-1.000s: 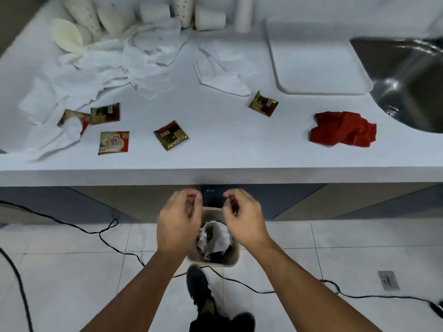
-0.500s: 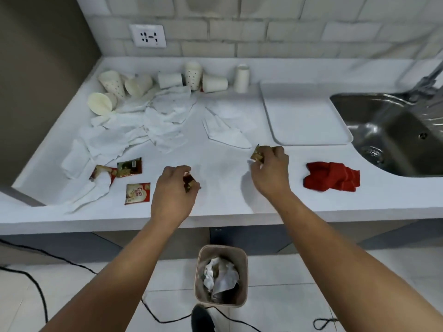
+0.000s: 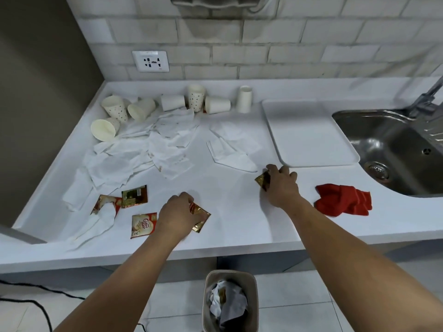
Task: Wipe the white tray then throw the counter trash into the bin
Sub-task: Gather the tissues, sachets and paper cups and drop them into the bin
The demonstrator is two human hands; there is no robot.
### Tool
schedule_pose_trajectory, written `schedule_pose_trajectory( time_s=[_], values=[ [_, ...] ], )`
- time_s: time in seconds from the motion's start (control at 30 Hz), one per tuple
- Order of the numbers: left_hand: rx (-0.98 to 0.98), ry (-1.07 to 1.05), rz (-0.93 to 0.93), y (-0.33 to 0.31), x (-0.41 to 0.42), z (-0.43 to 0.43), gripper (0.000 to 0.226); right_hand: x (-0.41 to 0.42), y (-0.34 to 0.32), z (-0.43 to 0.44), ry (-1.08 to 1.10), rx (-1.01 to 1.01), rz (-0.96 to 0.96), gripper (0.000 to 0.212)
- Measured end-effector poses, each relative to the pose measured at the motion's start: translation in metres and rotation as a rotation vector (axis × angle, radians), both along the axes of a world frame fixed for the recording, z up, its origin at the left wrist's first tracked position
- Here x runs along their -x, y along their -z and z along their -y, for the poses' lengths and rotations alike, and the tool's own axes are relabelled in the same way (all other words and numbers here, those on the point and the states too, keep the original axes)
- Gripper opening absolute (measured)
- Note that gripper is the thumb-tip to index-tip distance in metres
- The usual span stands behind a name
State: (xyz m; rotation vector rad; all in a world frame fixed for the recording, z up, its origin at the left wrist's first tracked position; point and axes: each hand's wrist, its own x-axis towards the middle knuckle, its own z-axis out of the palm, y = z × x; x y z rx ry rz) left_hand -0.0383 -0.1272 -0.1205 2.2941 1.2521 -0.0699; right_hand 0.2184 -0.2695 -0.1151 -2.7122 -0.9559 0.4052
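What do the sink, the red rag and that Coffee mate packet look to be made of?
Sink: likely stainless steel, shiny grey with reflections. Red rag: soft cloth, crumpled into folds. Coffee mate packet: probably glossy printed plastic or foil.

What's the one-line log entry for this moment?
phase: collecting trash | left hand: grips near sachet | right hand: grips far sachet | bin: holds paper

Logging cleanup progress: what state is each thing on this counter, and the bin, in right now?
white tray, flat on the counter, nothing on it.
red cloth, crumpled, lying unheld.
bin, open, partly filled with crumpled paper.
left hand, gripping the near gold sachet.
right hand, pinching the far gold sachet.
Coffee mate sachet, lying flat, untouched.
paper cups, most lying on their sides.
tissues, spread out, some stained.
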Motion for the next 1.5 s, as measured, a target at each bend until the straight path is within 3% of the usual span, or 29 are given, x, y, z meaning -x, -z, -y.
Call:
schedule_pose_trajectory(
  time_s=[0.1, 0.2, 0.3, 0.47, 0.63, 0.7, 0.83, 1.03, 1.13, 1.27, 1.4, 1.43, 1.5],
  values=[
    [0.036, 0.047, -0.053, -0.006, -0.005, -0.008, 0.028, -0.003, -0.005, -0.006, 0.049, 0.053, -0.079, 0.07],
    [0.059, 0.088, -0.054, -0.015, -0.014, -0.014, 0.025, -0.011, -0.011, -0.008, 0.051, 0.061, -0.182, 0.046],
    [0.091, 0.084, 0.055, -0.027, -0.03, -0.02, 0.022, -0.022, -0.019, -0.012, 0.047, 0.003, -0.315, 0.036],
    [0.18, -0.061, 0.265, -0.05, -0.073, -0.037, 0.026, -0.045, -0.038, -0.031, 0.105, -0.236, -0.449, 0.014],
    [0.192, -0.191, 0.299, -0.058, -0.126, -0.06, 0.032, -0.072, -0.057, -0.075, 0.19, -0.486, -0.517, 0.019],
    [0.175, -0.211, 0.234, -0.056, -0.147, -0.067, 0.033, -0.079, -0.058, -0.098, 0.11, -0.43, -0.434, 0.022],
    [0.119, -0.211, 0.131, -0.045, -0.181, -0.078, 0.038, -0.093, -0.042, -0.143, -0.045, -0.204, -0.312, 0.049],
    [0.058, -0.234, 0.041, -0.028, -0.208, -0.075, 0.022, -0.092, -0.009, -0.183, -0.114, -0.033, -0.083, 0.04],
    [0.027, -0.246, 0.069, -0.017, -0.213, -0.073, 0.022, -0.096, -0.004, -0.187, -0.151, -0.004, -0.139, 0.049],
    [0.018, -0.246, 0.122, -0.011, -0.212, -0.07, 0.023, -0.107, -0.003, -0.176, -0.149, -0.215, -0.332, 0.047],
    [0.036, -0.296, 0.25, -0.012, -0.202, -0.063, 0.008, -0.11, -0.013, -0.158, -0.063, -0.438, -0.474, 0.073],
    [0.053, -0.333, 0.328, -0.014, -0.198, -0.061, 0.01, -0.11, -0.015, -0.154, -0.039, -0.485, -0.487, 0.07],
    [0.069, -0.398, 0.475, -0.022, -0.185, -0.058, 0.019, -0.11, -0.021, -0.143, -0.011, -0.551, -0.457, 0.043]
  ],
)
